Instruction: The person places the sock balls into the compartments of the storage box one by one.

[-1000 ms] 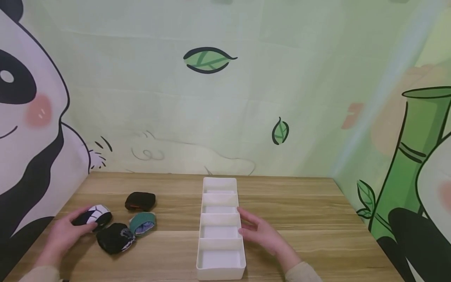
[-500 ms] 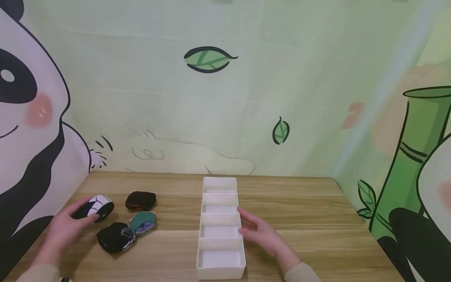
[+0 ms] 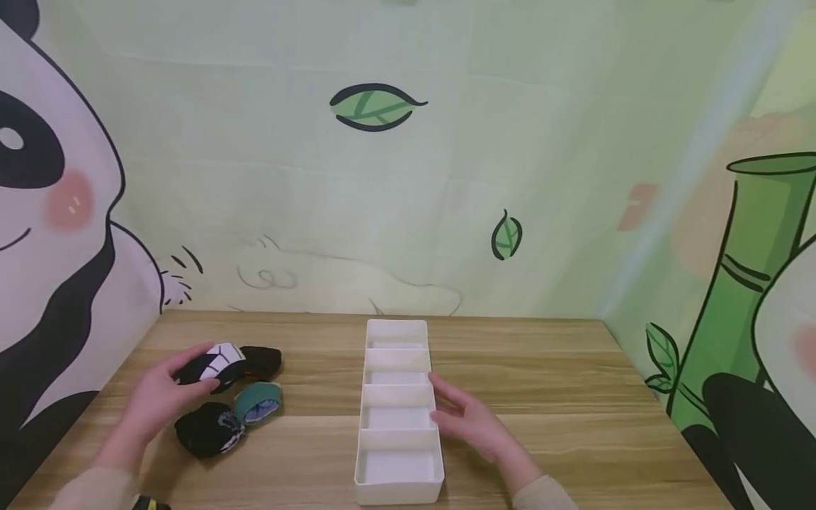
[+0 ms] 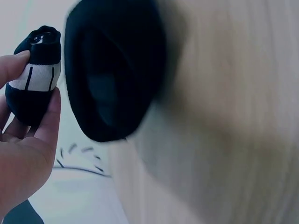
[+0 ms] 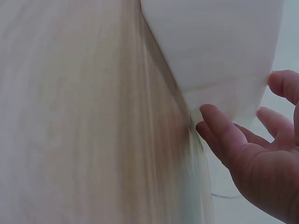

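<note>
My left hand (image 3: 159,397) pinches a rolled black-and-white pair of socks (image 3: 219,363) between thumb and fingers at the left. In the left wrist view the held roll (image 4: 35,77) shows a white band with black lines. Partly behind it lies a dark sock roll (image 3: 263,361). Closer in are a teal sock roll (image 3: 258,402) with a bluish inside and a black one (image 3: 207,431) with grey patterning. At the centre stands a long white divided box (image 3: 398,492). My right hand (image 3: 474,423) rests its fingertips against the box's right side, fingers loosely extended.
The wooden table (image 3: 542,368) runs back to a printed cloth backdrop (image 3: 255,142). Thin partitions split the box into several compartments in a row. In the left wrist view, a large black sock roll (image 4: 145,60) fills the near foreground.
My left hand has moved right with the black-and-white socks, which now overlap the dark roll behind. My right hand has stayed at the box.
</note>
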`<state>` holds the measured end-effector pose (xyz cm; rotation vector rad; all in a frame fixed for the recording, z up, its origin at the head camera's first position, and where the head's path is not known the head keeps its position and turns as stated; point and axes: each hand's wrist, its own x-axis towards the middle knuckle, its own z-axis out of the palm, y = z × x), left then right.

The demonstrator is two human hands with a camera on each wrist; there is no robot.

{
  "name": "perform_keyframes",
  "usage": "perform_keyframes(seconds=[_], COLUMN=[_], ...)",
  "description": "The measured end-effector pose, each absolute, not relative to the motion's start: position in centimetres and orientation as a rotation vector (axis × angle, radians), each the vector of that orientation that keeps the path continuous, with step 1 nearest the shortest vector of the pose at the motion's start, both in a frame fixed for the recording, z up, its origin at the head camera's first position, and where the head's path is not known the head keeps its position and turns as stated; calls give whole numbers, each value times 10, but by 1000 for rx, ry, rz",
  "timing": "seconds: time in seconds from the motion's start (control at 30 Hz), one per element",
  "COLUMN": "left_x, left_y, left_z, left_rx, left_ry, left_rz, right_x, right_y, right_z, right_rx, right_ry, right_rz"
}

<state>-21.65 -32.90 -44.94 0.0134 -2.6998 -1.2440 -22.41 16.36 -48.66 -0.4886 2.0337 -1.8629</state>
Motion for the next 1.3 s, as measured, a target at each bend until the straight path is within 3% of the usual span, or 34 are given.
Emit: perform_keyframes(seconds=[0.53,1.3], left_x=[-227,-256], left_y=[-259,-171], left_z=[-426,-439], left_rx=[-232,-300], left_ry=[-2700,-2671], left_rz=[-1313,-1474], right_x=[-224,-222], right_y=[163,163], right_z=[-486,-487], right_rx=[-494,-476], right_ry=[2050,2058], right_rz=[-1858,-1862])
